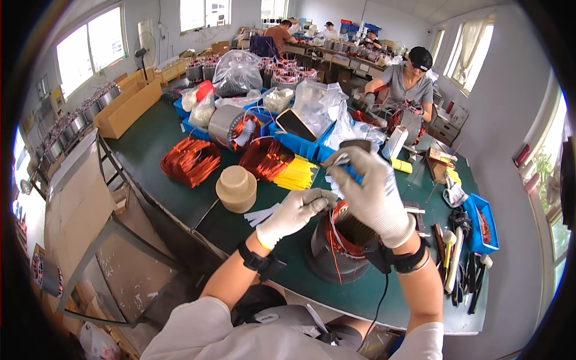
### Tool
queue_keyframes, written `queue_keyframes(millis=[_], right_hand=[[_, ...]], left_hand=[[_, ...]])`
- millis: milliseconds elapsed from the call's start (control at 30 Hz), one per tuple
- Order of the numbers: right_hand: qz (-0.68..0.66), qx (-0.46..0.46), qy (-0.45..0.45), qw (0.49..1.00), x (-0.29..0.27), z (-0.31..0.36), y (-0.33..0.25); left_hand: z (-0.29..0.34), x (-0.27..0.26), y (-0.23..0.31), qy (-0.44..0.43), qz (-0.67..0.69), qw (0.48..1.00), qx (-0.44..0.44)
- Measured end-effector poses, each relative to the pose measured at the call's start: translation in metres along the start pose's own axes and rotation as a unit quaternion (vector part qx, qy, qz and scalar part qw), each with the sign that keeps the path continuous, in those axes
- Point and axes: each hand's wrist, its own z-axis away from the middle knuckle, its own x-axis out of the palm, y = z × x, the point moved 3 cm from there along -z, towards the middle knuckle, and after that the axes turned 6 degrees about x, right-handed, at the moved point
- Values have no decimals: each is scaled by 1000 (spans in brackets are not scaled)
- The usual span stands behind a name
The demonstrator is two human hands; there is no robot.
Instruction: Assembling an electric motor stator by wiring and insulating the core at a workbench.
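Observation:
A grey motor stator (pixel 337 264) with copper windings stands upright on the green table in front of me, a loose red wire hanging down its near side. My left hand (pixel 295 215), in a whitish glove, is closed in a pinch at the stator's upper left rim; what lies between its fingertips is too small to make out. Above the stator's opening, my gloved right hand (pixel 371 191) is raised with fingers curled together, and a thin pale piece seems to show at its fingertips. Beyond the left hand are a tan stepped cylinder (pixel 236 189) and white paper strips (pixel 262 215).
Two copper coil bundles (pixel 190 162) and yellow strips (pixel 295 173) lie farther back. Blue bins (pixel 295 143) hold plastic bags. Hammers (pixel 448 246) and other hand tools lie at right beside a blue tray (pixel 483 223). Across the table a person (pixel 408 90) handles another stator (pixel 409 125).

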Motion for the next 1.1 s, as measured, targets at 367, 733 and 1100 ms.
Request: queue_keyframes(millis=[367, 733, 1100], right_hand=[[281, 80, -111, 950, 50, 31, 56], [-183, 131, 284, 932, -92, 109, -17], [-254, 369, 238, 862, -69, 204, 89]], left_hand=[[11, 4, -13, 86, 109, 989, -46], [-10, 9, -31, 125, -20, 990, -65], [29, 13, -13, 278, -226, 932, 46]])
